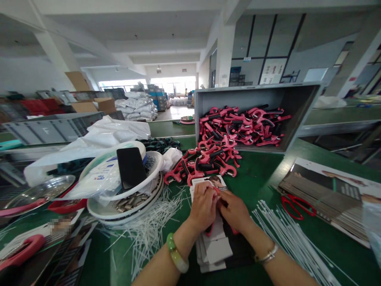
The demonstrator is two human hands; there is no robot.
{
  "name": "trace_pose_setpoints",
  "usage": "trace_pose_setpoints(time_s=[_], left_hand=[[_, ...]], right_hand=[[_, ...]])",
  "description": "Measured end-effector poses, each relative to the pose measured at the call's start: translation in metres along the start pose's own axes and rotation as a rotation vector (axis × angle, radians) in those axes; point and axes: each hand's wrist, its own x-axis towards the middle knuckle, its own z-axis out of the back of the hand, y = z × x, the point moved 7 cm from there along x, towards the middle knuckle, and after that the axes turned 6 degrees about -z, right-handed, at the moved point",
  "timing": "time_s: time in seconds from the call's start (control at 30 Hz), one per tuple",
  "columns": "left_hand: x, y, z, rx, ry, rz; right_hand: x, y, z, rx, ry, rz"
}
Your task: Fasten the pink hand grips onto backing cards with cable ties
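Note:
My left hand (204,203) and my right hand (235,208) meet in front of me, fingers closed around the top of a pink-and-black clipper (210,229). The clipper lies against a printed backing card (219,182). Most of its head is hidden by my fingers, and its handle ends show below my hands. Under them is a small stack of cards with pale flaps (218,251). White cable ties lie in a loose heap (147,236) left of my hands and in a bundle (293,238) to the right.
A grey crate (300,119) tipped on its side spills pink-and-black clippers (205,159) onto the green table. White bowls (159,165) with metal parts and a black phone (131,167) stand left. Red scissors (297,207) rest by stacked cards (321,194) at right.

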Motion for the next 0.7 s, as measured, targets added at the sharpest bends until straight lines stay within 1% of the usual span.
trace_pose_setpoints(time_s=[0.07, 0.1, 0.17, 0.23, 0.3, 0.37, 0.43, 0.5, 0.6, 0.63, 0.7], left_hand=[[-0.004, 0.0, 0.002, -0.006, -0.033, 0.012], [-0.005, 0.0, 0.002, -0.008, -0.044, 0.018], [-0.008, 0.0, 0.005, -0.017, -0.063, 0.033], [-0.012, 0.001, 0.007, -0.047, -0.058, 0.069], [-0.017, 0.004, 0.005, -0.077, 0.01, 0.137], [-0.024, 0.008, -0.002, -0.083, 0.123, 0.212], [-0.03, 0.011, -0.008, -0.054, 0.203, 0.284], [-0.035, 0.014, -0.01, -0.017, 0.215, 0.368], [-0.037, 0.015, -0.009, 0.037, 0.199, 0.468], [-0.036, 0.015, -0.008, 0.051, 0.204, 0.48], [-0.034, 0.015, -0.009, 0.058, 0.231, 0.474]], right_hand=[[0.003, 0.002, -0.003, -0.17, 0.047, -0.042], [0.003, 0.002, -0.003, -0.208, 0.047, -0.049], [0.004, 0.005, -0.001, -0.177, 0.016, 0.002], [0.003, 0.008, 0.003, -0.067, -0.039, 0.106], [0.003, 0.005, 0.008, 0.023, -0.096, 0.156], [0.004, 0.0, 0.013, 0.067, -0.147, 0.124], [0.003, 0.003, 0.018, 0.051, -0.173, 0.118], [-0.002, 0.016, 0.019, -0.046, -0.15, 0.21], [-0.018, 0.036, 0.014, -0.224, -0.068, 0.38], [-0.022, 0.038, 0.014, -0.256, -0.057, 0.399], [-0.028, 0.034, 0.016, -0.255, -0.064, 0.376]])
